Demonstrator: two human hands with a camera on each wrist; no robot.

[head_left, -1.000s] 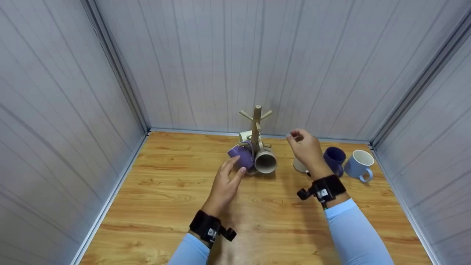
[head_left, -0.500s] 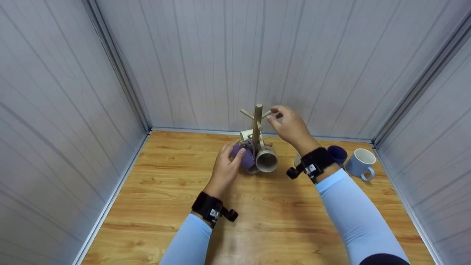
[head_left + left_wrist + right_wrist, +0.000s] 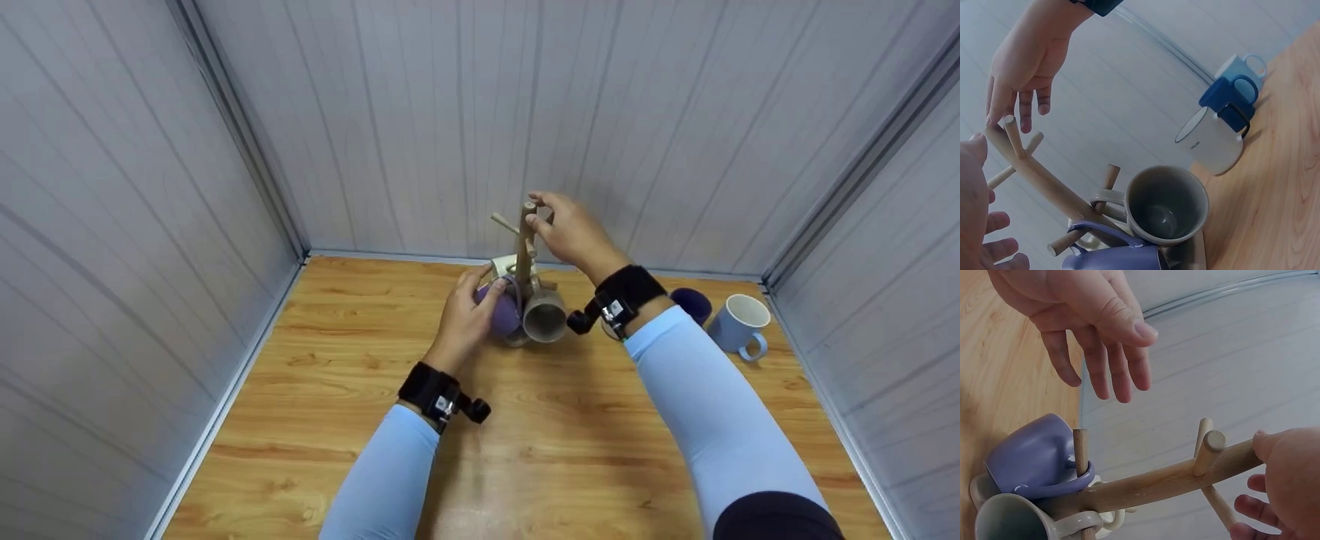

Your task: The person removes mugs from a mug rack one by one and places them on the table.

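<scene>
Right hand (image 3: 571, 234) risen from table to mug tree (image 3: 524, 247) top, fingers loosely on post | left hand (image 3: 466, 319) closed in beside purple mug (image 3: 504, 315), fingers relaxed, gripping nothing | steadying-for-removal judged likely.

Mug tree (image 3: 524, 247): pale natural wood, plain. Purple mug (image 3: 504, 315) on it, lavender, no pattern. Beige mug (image 3: 543, 316) beside it, greyish-beige outside and inside. Cream mug (image 3: 501, 266) behind the trunk, off-white. White mug (image 3: 1211, 139) with black rim and black handle. Dark blue mug (image 3: 691, 302), navy. Light blue mug (image 3: 739, 322), white inside. Desk (image 3: 570, 435): warm orange-brown wood grain, streaky. Walls (image 3: 405, 112): light grey panels with thin vertical lines. Sleeves (image 3: 697, 405): pale blue. Wrist straps (image 3: 628, 289): black.
</scene>
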